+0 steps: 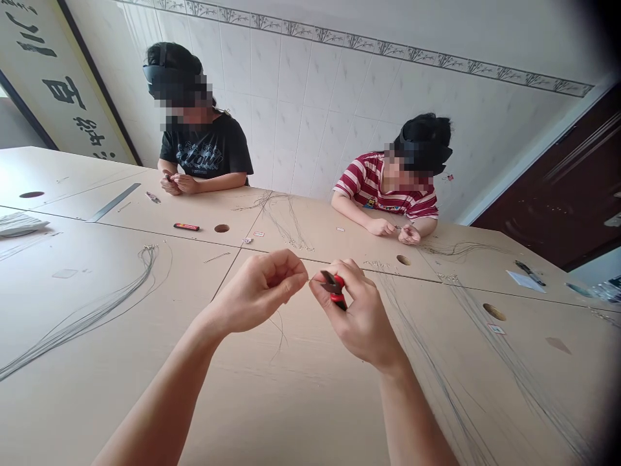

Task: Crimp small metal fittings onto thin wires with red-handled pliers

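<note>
Thumb and forefinger of my left hand [264, 288] are pinched together, with a thin wire [280, 333] hanging below them. My right hand [361, 310] is closed around small red-handled pliers [334, 288], whose dark jaws point up and left. The fingertips of both hands nearly meet over the table, and something tiny and yellowish shows between them, too small to name. A bundle of thin wires [140, 278] lies on the table left of my left hand. More long wires [422, 336] stretch beyond and beside my right forearm.
Across the table [291, 401] sit one person in a black shirt [204, 149] and another in a striped shirt [363, 175], both with hands on small items. A steel ruler [114, 202], a red-and-black box cutter [187, 226], a pen [530, 273] and round cable holes [222, 228] are on the tabletop.
</note>
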`<state>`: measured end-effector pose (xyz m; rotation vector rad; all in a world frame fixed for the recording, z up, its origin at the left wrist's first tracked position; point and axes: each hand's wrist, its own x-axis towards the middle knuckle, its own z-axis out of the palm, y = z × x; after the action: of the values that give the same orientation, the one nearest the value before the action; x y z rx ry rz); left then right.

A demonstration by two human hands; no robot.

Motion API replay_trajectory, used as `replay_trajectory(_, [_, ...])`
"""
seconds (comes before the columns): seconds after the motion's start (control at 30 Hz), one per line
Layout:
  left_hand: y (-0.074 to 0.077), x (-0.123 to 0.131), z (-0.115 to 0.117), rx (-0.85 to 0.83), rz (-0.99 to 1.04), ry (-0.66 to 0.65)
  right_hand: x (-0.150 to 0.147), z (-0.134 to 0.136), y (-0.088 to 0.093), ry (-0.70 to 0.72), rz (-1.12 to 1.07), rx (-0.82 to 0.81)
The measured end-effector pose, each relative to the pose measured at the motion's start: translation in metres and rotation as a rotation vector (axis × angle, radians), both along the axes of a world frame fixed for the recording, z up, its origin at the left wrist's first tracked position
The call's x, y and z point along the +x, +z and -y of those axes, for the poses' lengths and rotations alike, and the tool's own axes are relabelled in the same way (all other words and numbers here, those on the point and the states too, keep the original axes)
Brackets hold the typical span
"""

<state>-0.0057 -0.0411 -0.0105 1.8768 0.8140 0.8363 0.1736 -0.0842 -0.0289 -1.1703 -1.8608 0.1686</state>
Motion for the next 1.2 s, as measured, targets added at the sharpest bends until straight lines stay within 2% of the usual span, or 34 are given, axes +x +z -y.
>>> replay_trajectory(0.1, [0.0022, -0.0011, 0.0011, 0.022, 0.011, 0.023, 0.001, 0.0016, 0.0028, 0.009, -0.105, -0.112])
replay_trajectory(0.23, [0.0015, -0.0007, 0.0012, 0.053, -0.009, 0.048, 0.0029, 0.003, 0.0044, 0.014, -0.156, -0.172])
replay_trajectory(0.63, [0.002, -0.0016, 0.0021, 0.018, -0.008, 0.047, 0.0039, 0.0054, 0.0043, 0.018, -0.144, -0.176])
replay_trajectory(1.2, [-0.0021, -0.0007, 0.0, 0.086, 0.029, 0.102, 0.0041, 0.005, 0.0067, 0.065, -0.194, -0.235])
